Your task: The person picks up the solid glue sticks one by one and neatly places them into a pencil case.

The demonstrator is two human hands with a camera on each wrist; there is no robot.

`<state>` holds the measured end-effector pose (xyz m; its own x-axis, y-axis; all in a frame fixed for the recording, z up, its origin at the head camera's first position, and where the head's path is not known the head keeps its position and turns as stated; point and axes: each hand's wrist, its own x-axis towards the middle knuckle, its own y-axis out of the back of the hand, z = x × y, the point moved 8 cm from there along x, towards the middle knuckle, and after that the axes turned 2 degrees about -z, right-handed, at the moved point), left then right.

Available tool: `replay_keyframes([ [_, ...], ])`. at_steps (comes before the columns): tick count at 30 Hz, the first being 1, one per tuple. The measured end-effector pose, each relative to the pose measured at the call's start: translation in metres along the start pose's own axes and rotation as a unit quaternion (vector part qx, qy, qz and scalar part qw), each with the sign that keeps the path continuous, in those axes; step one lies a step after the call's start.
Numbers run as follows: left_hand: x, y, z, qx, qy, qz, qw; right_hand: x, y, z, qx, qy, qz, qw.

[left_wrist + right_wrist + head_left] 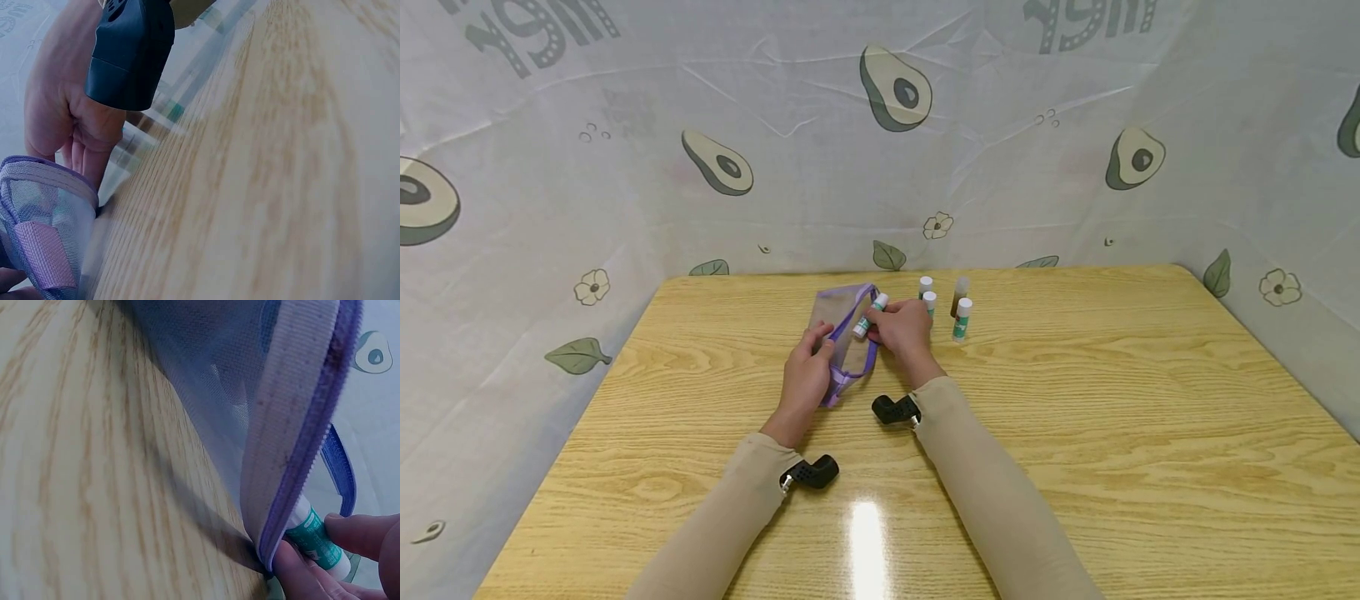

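Fingers (pixel 359 534) of the right hand (pixel 904 327) are pinching a white-and-green tube (pixel 871 316), while those of the left hand (pixel 805 379) are touching the left side of a mesh pouch (pixel 841 307); whether they are gripping it cannot be told. Avocado-printed cloth (pixel 1000 167) is hanging behind and beside the worktop (pixel 1150 417), which is showing a wood grain. Two beige sleeves (pixel 992 483) are extending over it. Purple-edged, the pouch is lying between the hands, its zip mouth gaping towards the right one. Just beyond that hand, three more capped tubes (pixel 962 320) are standing upright, two partly hidden, near a brown tube (pixel 959 299). Lastly, the pinched tube is slanting at the pouch's open mouth.
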<state>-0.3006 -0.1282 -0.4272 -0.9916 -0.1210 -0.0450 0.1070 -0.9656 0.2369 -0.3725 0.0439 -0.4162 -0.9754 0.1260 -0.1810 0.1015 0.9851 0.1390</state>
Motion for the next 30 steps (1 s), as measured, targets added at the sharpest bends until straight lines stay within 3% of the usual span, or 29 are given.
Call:
replay_keyframes([
  [16, 0.0009, 0.0, -0.0003, -0.003, 0.002, 0.001, 1.0, 0.0007, 0.0012, 0.0023, 0.033, -0.009, -0.006, 0.999],
  [30, 0.0023, 0.0005, -0.0008, 0.002, 0.0, 0.005, 1.0, -0.0015, 0.0023, -0.0009, 0.025, -0.027, -0.01, 0.999],
])
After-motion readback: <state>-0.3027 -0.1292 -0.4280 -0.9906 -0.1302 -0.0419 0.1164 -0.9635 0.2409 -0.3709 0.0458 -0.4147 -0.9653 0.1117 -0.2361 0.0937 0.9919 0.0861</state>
